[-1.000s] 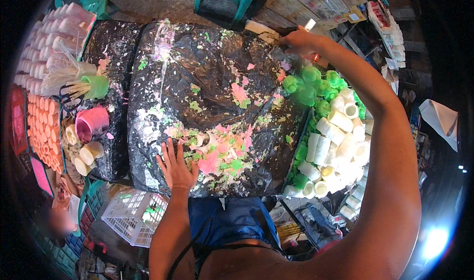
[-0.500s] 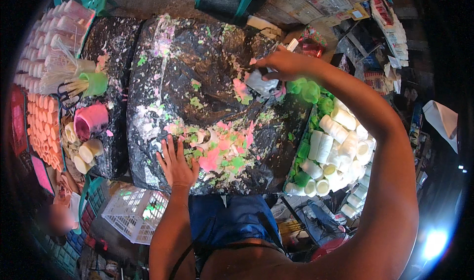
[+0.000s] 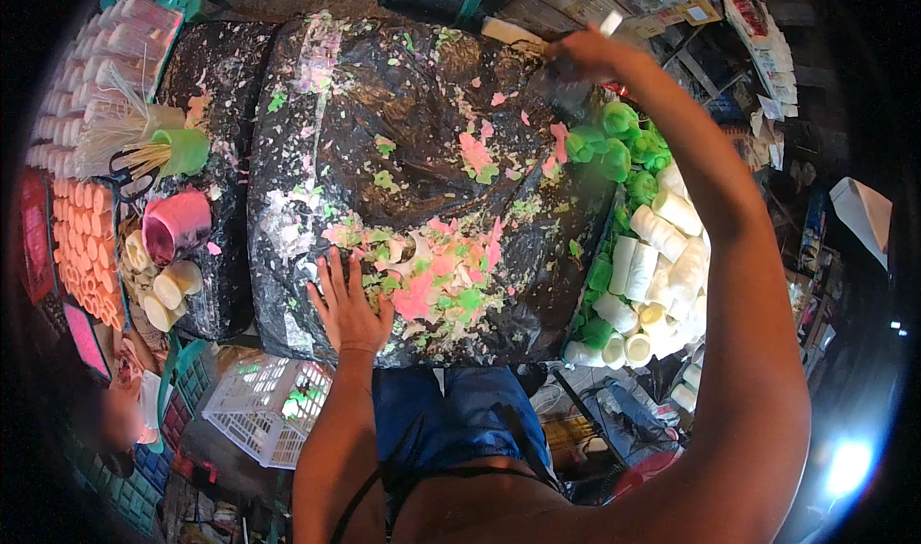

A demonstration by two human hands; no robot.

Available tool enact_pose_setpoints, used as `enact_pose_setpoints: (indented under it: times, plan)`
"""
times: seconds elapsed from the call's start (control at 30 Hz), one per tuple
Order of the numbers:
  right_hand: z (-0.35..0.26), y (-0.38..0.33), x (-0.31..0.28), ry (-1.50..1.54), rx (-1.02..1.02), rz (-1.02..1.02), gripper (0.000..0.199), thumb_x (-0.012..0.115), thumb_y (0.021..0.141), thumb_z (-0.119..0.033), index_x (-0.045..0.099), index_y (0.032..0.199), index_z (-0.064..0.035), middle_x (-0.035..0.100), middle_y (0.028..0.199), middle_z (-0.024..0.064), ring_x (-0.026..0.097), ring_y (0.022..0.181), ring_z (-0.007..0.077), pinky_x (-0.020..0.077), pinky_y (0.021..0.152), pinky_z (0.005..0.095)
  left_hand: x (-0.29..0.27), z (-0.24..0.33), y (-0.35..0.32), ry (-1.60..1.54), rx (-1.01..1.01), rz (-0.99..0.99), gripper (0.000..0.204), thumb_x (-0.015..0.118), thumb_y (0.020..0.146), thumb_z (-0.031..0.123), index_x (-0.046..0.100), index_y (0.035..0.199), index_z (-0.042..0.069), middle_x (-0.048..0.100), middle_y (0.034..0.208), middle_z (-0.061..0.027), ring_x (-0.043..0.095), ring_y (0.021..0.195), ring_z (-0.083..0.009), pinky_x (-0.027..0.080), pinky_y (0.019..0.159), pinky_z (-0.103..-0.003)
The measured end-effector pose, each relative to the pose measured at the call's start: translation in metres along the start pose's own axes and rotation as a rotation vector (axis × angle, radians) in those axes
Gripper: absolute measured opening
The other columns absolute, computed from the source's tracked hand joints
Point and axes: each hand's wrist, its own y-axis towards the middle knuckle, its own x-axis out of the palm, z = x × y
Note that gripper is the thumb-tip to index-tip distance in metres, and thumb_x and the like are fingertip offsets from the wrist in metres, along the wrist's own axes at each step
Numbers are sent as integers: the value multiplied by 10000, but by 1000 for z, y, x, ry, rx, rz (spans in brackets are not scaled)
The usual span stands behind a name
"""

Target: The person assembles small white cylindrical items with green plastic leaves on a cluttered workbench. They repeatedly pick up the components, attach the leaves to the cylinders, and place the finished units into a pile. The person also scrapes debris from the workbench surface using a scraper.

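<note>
My left hand (image 3: 353, 311) lies flat with spread fingers on a table (image 3: 422, 141) covered in black plastic. Beside its fingertips spreads a heap of pink, green and whitish waxy-looking scraps (image 3: 432, 280). At the far right corner, my right hand (image 3: 587, 57) is closed around a flat-bladed scraper, its pale handle end (image 3: 611, 23) sticking out above the fist. Motion blurs the blade below that hand. A smaller patch of pink and green scraps (image 3: 475, 155) sits mid-table, to the left of and nearer than the scraper.
White cylinders (image 3: 633, 266) and green cup-like pieces (image 3: 619, 122) pile up along the right edge. On the left stand a green cup (image 3: 182, 151) with sticks, a pink cup (image 3: 177, 225) and rows of peach cylinders (image 3: 84, 237). A white crate (image 3: 264, 410) is below; another person (image 3: 129, 410) sits lower left.
My right hand has swept the scraper away toward the far right corner. My left hand stays flat in nearly the same place.
</note>
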Motion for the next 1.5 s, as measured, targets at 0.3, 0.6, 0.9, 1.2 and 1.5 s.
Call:
enact_pose_setpoints:
  times: [0.3,0.6,0.9,1.2,1.5]
  plan:
    - [-159,-37,-8,431,-502,5,272,783,923,-340,698,1135,-191,739,1036,45,659,1136,249,350,1041,490,-3,-3,-2,-30,-26,-33,782,595,901,370,409,1589,48,145,1770,-145,63,1638,-375,29,1278,-631]
    - [-22,55,-33,-66,-16,274,337,699,963,-342,659,1286,-250,749,1100,79,660,1155,319,387,967,582,-4,-1,0,-20,-10,-28,773,594,905,384,422,1583,56,144,1770,-149,58,1641,-370,38,1277,-639]
    - [-111,47,-24,-66,-244,238,298,736,924,-286,676,1208,-220,738,1085,43,663,1144,254,380,963,553,-5,-2,-1,-26,-32,-49,784,600,905,387,412,1591,57,143,1770,-147,58,1640,-371,34,1279,-638]
    - [-186,-33,12,-304,-459,438,156,650,900,-228,694,1041,-180,684,946,26,676,1022,194,446,945,398,-6,-1,0,-39,-11,-49,773,591,907,364,408,1579,30,151,1763,-168,67,1637,-384,35,1276,-643]
    - [-115,12,-21,-340,129,506,235,636,946,-213,630,1174,-159,694,1005,77,722,747,294,522,624,488,-3,-1,-2,-26,9,-14,799,587,897,357,374,1593,27,141,1764,-177,55,1635,-396,25,1270,-649]
